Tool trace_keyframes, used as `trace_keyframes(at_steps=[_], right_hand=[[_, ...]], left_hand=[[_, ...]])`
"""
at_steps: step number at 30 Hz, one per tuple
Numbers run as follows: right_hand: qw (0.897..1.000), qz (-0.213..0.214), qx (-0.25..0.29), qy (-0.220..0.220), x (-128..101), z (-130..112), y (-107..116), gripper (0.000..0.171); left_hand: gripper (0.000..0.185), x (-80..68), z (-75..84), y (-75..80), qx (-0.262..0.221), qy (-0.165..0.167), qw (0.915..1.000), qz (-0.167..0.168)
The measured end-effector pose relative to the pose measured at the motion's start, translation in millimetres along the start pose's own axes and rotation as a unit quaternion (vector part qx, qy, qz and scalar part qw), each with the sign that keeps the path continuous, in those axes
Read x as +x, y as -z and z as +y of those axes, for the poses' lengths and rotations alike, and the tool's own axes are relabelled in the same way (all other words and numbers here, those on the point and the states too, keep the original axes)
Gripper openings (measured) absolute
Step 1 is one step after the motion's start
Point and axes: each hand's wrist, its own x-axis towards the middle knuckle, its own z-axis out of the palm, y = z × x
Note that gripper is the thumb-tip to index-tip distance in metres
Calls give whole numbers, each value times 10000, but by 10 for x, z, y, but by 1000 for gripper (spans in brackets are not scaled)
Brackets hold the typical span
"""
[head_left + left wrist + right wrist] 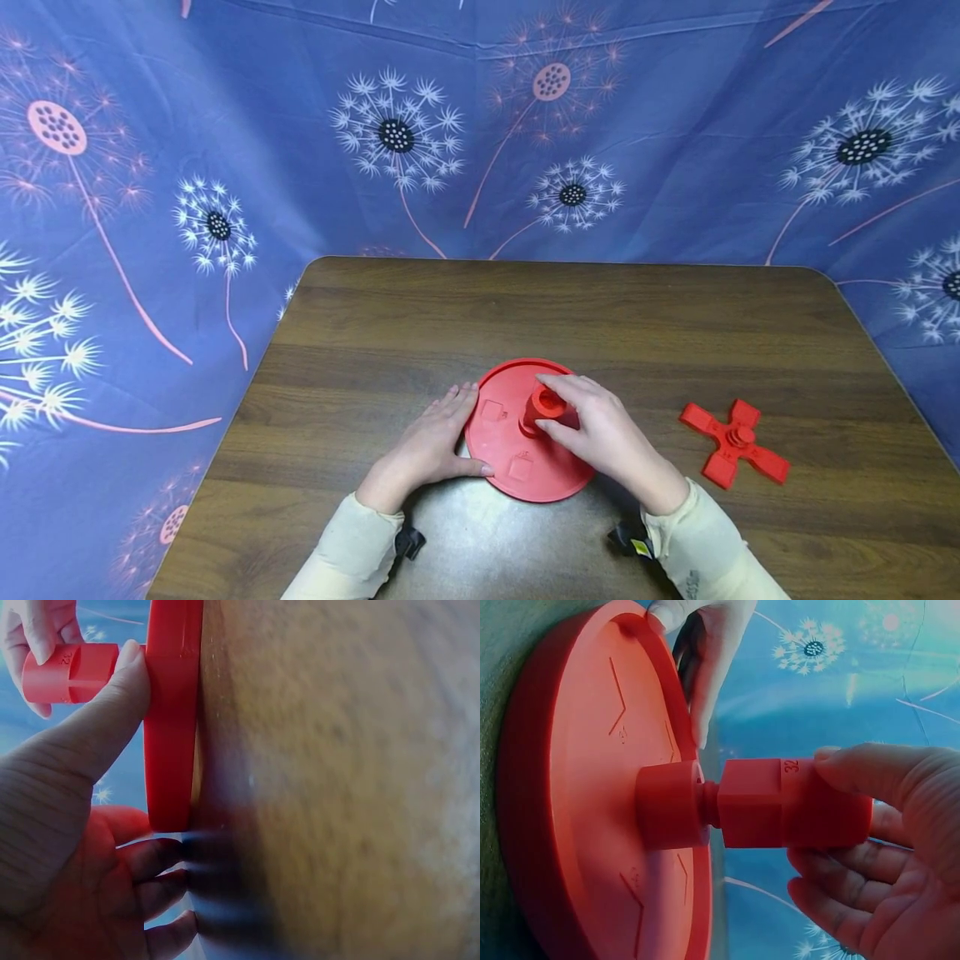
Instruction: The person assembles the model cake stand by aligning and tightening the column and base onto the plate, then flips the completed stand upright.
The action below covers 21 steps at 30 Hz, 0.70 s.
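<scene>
A round red plastic disc (517,442) lies flat on the wooden table (675,333). The left hand (431,446) steadies the disc's edge, fingers straight. The right hand (600,433) pinches a red plastic cylinder (791,804) on its centre hub (669,804); only the right wrist view shows "32" on the cylinder. A red cross-shaped piece (735,442) lies well apart.

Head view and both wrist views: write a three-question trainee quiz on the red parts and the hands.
1. True or false: the left hand steadies the round red plastic disc by its rim.
2. Which part does the right hand grip?
A. the red plastic cylinder marked 32
B. the red cross-shaped plastic piece
C. the brown wooden table
3. Fill in: the cross-shaped piece lies on the table to the ____ of the disc, untouched.

Key: 1 true; 2 A; 3 right.
</scene>
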Motion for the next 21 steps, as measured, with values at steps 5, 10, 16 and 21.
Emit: trace_keyframes(at_steps=[5, 10, 16, 21], right_hand=[[9993, -179, 311, 39, 15, 27, -24, 58], [9981, -389, 461, 122, 28, 63, -21, 57], [9951, -612, 750, 215, 27, 112, 3, 58], [9932, -500, 1050, -26, 22, 125, -13, 56]], left_hand=[[114, 4, 0, -3, 20, -1, 10000, -2], [113, 8, -4, -8, 59, -12, 10000, 0], [114, -2, -2, -4, 20, -13, 10000, 19], [113, -7, 1, 4, -23, -24, 10000, 52]])
